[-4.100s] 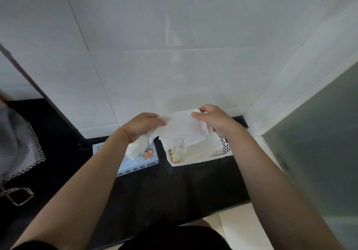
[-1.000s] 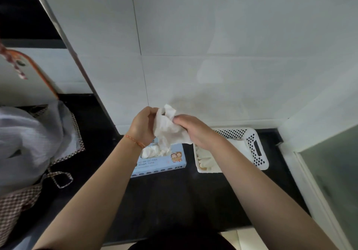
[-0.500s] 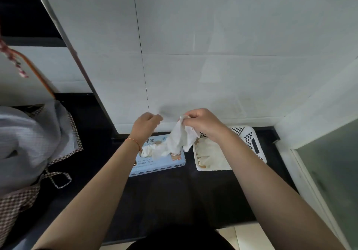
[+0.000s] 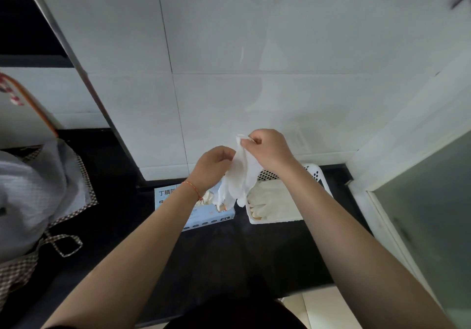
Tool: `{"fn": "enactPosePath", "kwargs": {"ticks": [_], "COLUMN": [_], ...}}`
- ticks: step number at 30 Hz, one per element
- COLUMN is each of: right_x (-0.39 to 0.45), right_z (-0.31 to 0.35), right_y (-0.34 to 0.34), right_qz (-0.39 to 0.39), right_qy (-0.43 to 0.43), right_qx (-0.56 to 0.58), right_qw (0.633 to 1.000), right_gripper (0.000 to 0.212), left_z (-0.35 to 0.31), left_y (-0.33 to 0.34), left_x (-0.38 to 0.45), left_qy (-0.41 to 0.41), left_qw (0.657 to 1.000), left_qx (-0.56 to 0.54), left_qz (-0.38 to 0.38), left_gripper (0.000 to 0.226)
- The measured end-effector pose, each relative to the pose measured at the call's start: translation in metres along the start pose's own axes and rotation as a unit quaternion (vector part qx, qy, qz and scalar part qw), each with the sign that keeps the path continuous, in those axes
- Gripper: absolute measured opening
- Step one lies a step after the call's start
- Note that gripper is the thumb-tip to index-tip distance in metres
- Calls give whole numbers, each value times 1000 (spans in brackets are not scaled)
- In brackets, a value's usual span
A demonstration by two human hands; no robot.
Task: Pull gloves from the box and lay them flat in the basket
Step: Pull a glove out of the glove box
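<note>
White nitrile glove point(image 4: 238, 178) hangs above the counter between the blue glove box point(image 4: 204, 216) and white perforated basket point(image 4: 316, 175), my right hand point(image 4: 267, 150) pinching its cuff, left hand point(image 4: 214, 168) curled against its side; several gloves point(image 4: 270, 201) already lie flat inside, this one not yet placed.

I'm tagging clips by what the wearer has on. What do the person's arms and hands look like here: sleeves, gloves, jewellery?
Both forearms are bare up to the bottom edge of the picture; no sleeves show. Neither hand wears a glove or a visible ring. The left hand has a thin red-orange string bracelet round the wrist. The right hand and its wrist carry nothing.
</note>
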State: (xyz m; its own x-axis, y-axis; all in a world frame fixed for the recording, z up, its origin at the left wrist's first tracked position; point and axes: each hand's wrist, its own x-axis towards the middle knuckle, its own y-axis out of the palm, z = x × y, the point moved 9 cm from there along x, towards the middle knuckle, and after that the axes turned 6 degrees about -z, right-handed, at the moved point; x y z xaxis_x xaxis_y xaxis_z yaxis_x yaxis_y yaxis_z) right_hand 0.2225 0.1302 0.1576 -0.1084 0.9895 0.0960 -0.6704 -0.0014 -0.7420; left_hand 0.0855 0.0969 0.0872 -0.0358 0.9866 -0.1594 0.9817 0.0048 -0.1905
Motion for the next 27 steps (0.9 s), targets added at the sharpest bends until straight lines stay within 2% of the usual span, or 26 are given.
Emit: {"fn": "enactPosePath", "kwargs": {"ticks": [2, 4, 7, 10, 14, 17, 21, 23, 25, 27], "right_x": [-1, -3, -5, -4, 0, 2, 1, -1, -5, -13], "right_z": [-4, -2, 0, -6, -12, -29, -55, -70, -89, -109], "right_y": [-6, -5, -8, -14, -27, -29, -13, -4, 3, 13], "right_qz": [-9, 5, 5, -6, -45, -58, -24, -15, -15, 4], "right_qy": [-1, -5, -11, -3, 3, 43, 88, 114, 160, 228], "right_qx": [-21, -26, -23, -17, 7, 44, 70, 99, 148, 224], "right_qw": [1000, 1000, 1000, 1000, 999, 996, 993, 988, 976, 948], "right_gripper": [25, 7, 10, 14, 13, 14, 14, 14, 14, 17], "left_z": [-7, -13, -20, -9, 10, 25, 36, 36, 33, 31], "left_y": [12, 23, 27, 25, 20, 17, 9, 5, 5, 10], "left_x": [-2, -2, 2, 7, 9, 11, 13, 14, 17, 22], "left_qy": [2, 14, 46, 34, 9, -37, -71, -70, -69, -79], "left_qw": [998, 997, 997, 996, 992, 992, 993, 994, 993, 992], "left_qx": [-41, -31, 48, 72, 119, 113, 76, 68, 44, 22], "left_qz": [49, 75, 35, 32, 38, 50, 52, 58, 79, 99], "left_gripper": [26, 26, 9, 4, 25, 30, 40, 36, 33, 32]}}
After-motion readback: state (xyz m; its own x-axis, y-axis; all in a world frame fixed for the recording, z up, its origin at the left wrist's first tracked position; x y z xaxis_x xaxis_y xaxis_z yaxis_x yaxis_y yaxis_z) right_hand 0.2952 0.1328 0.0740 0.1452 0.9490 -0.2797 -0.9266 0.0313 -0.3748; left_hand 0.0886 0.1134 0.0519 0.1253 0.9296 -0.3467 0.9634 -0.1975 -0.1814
